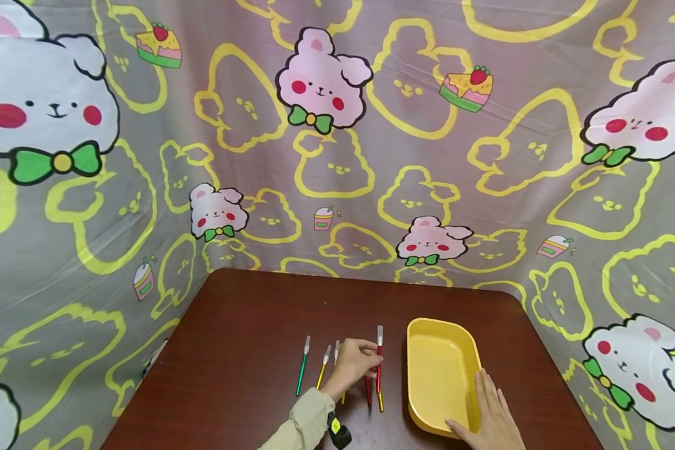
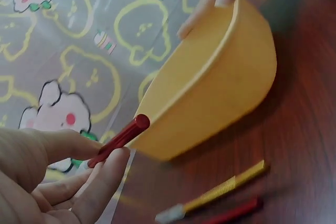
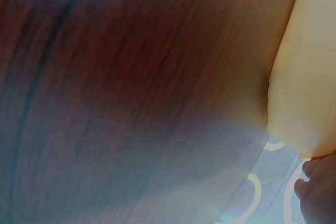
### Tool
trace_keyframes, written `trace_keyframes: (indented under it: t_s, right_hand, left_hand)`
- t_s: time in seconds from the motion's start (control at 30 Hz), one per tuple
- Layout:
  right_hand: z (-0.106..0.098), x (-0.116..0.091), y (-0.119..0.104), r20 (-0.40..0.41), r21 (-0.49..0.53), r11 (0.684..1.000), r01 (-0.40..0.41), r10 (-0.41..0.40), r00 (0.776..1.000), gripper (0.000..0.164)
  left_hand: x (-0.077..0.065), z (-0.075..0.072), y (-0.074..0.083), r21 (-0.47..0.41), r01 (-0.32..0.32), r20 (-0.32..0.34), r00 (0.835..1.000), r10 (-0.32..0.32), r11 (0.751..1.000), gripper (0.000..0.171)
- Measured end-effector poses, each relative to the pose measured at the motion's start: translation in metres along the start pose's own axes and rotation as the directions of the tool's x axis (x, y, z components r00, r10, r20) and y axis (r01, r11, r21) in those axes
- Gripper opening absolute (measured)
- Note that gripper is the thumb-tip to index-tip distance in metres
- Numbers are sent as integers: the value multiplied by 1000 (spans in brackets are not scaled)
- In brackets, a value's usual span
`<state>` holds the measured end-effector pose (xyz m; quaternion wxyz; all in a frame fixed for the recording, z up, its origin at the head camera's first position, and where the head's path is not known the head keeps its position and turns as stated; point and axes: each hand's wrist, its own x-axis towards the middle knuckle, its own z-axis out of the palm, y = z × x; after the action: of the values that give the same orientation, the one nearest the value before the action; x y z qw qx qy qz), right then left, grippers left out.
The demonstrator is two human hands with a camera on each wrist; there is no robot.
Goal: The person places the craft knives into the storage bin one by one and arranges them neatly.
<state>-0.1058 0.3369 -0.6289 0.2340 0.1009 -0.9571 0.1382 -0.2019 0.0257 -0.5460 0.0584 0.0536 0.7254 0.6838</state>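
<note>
Behind the bin (image 1: 441, 381) and on both sides of it, a curtain (image 1: 349, 209) printed with rabbits, cakes and drinks is hung. Beneath the bin a dark brown bench (image 1: 242, 337) is seen, reaching much farther to its left than to its right. The bin itself, yellow, is stood upright. At its near right corner the right hand (image 1: 494, 412) is laid, fingers straight along the right wall, thumb set at the near rim. Left of the bin, the left hand (image 1: 353, 367) is nearly closed, a red pen (image 1: 379, 362) being pinched between thumb and fingers above the bench. Farther from the bin, leftward, are laid a yellow pen (image 1: 380, 403), a second red pen (image 1: 368, 395), two more yellow pens (image 1: 320, 377), one largely hidden by the left hand, and a green pen (image 1: 301, 375).
</note>
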Motion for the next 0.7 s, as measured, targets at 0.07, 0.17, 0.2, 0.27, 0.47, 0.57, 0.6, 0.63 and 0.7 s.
trace_keyframes:
  t_s: [0.07,0.17,0.2,0.27,0.47,0.57,0.6,0.63,0.7]
  right_hand:
    - [0,0,-1,0,4,1000,-3,3,1000,133]
    - [1,-1,-2,-5,13,1000,0,0,1000,133]
    - [1,-1,-2,-7,13,1000,1,-1,1000,133]
    - [1,-1,-3,-9,9,1000,6,-6,1000,134]
    - [1,1,-2,-34,-5,999,38,-38,999,135]
    - [-1,2,-2,-14,-7,1000,23,-23,1000,136]
    - [-1,3,-2,-7,-9,1000,16,-16,1000,136]
    - [-1,3,-2,0,-11,1000,10,-10,1000,136]
    - [-1,3,-2,5,-15,1000,9,-9,1000,136]
  left_hand:
    - [0,11,3,-14,-6,9,1000,6,1000,23]
    - [-3,28,5,-5,-6,12,1000,6,1000,21]
    - [-3,33,5,-4,-6,13,1000,6,1000,20]
    - [-4,44,5,8,-14,15,1000,13,1000,18]
    - [-5,73,10,27,-22,36,999,21,999,18]
    - [-5,89,12,40,-7,40,999,5,999,19]
    - [-4,94,11,41,-5,37,999,3,999,19]
    - [-4,99,10,41,-3,39,999,2,999,18]
    - [-3,109,8,37,5,35,999,-6,999,19]
